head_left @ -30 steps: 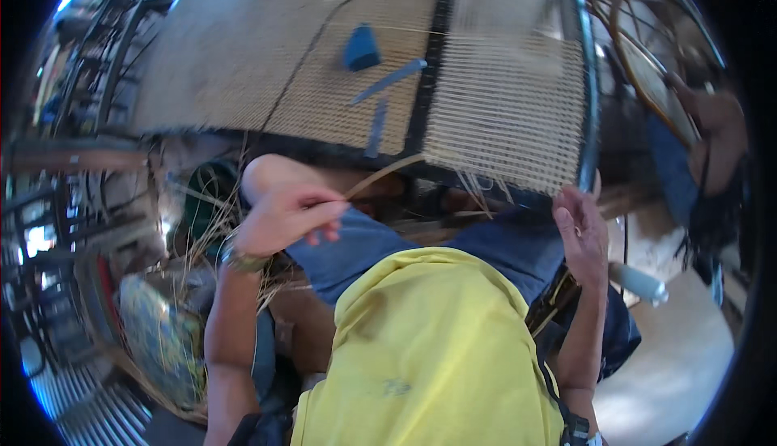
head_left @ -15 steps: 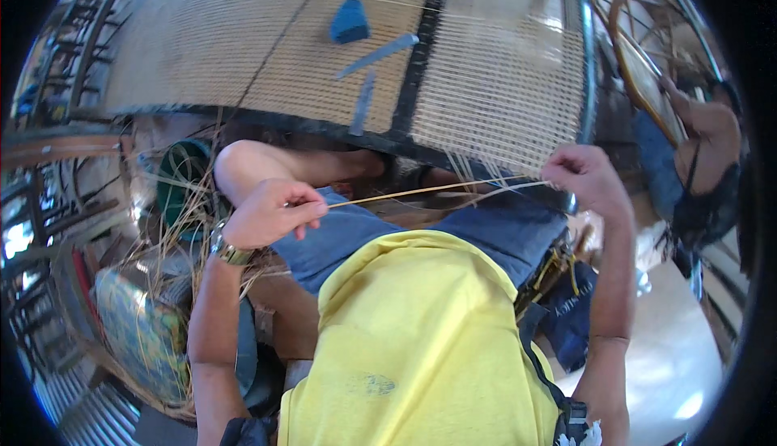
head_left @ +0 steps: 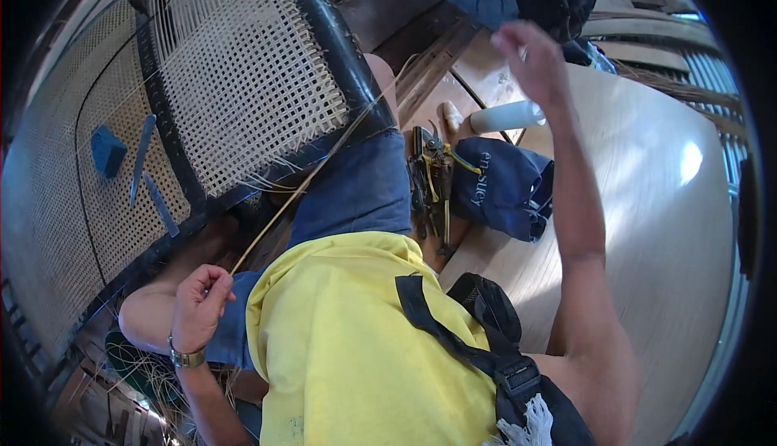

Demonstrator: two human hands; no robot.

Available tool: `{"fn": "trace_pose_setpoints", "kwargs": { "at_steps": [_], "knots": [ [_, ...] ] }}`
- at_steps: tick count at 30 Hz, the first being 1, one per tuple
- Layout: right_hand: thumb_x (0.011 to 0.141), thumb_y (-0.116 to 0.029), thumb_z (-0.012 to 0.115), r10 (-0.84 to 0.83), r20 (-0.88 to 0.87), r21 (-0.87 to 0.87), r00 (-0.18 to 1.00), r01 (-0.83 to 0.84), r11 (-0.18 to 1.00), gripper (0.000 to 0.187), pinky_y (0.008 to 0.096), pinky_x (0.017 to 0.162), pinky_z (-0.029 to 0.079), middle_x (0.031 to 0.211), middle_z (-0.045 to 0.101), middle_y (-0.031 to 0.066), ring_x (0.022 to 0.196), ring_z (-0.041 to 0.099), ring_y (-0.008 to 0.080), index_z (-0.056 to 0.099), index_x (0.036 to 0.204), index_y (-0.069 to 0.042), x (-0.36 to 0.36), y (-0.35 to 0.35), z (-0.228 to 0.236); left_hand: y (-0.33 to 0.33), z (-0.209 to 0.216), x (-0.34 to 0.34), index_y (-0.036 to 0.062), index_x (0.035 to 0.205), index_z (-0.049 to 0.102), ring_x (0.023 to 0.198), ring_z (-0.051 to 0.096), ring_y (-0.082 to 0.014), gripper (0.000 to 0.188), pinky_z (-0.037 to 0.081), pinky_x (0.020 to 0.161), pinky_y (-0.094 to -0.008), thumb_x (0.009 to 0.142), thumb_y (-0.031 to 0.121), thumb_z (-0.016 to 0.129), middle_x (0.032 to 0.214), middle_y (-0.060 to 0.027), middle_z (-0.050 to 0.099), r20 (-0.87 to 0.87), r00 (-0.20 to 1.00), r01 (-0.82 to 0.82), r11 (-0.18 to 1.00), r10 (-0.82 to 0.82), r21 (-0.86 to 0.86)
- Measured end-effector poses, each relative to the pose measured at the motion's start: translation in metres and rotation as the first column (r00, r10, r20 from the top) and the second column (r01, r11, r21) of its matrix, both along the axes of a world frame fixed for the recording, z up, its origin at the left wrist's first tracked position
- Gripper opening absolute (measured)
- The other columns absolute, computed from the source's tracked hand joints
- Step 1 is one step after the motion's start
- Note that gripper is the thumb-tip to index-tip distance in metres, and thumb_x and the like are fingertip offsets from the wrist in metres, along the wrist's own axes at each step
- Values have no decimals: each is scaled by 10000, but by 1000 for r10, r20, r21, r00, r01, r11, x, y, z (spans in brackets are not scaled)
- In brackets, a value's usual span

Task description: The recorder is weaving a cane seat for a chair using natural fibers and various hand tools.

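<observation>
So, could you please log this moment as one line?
left hand: pinching cane strand; right hand: raised near white cylinder, blurred, grip unclear; blue block: on woven panel

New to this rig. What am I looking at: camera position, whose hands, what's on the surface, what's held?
No machine here: these are a person's two bare hands, seen by a fisheye camera worn on the head, looking down. The lens makes straight edges bend toward the rim. The yellow shirt is the wearer's own.

The left hand pinches a long, thin, pale strand that runs up and to the right. The right hand is raised and blurred; I can't tell whether it holds anything.

The woven panel sits in a dark frame. On it lie a blue block and two flat blue-grey strips. Right of the wearer's leg are hand tools and a dark blue bag.
</observation>
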State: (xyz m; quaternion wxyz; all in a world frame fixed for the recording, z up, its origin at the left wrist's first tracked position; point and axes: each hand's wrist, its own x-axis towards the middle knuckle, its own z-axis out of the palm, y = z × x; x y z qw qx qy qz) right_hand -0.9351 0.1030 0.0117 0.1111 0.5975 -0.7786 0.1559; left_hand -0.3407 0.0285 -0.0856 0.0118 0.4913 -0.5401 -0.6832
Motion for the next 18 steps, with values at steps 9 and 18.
{"fn": "trace_pose_setpoints", "kwargs": {
  "at_steps": [9,18],
  "knots": [
    [922,-199,698,-295,213,426,931,183,886,307,481,869,530,1041,642,196,995,641,419,623,1166,-29,101,164,-125,14,-7,-10,27,1115,681,635,534,-30,174,423,568,-176,1035,178,649,827,4,661,52,998,-38,992,32,123],
    [917,-189,674,-365,321,651,874,76,755,294,501,842,545,1118,615,191,1034,632,404,602,1170,-58,145,224,-177,23,-6,-11,41,1117,655,657,555,-38,168,446,608,-193,1034,188,652,828,-1,671,-4,997,-73,990,74,117]
  ]
}}
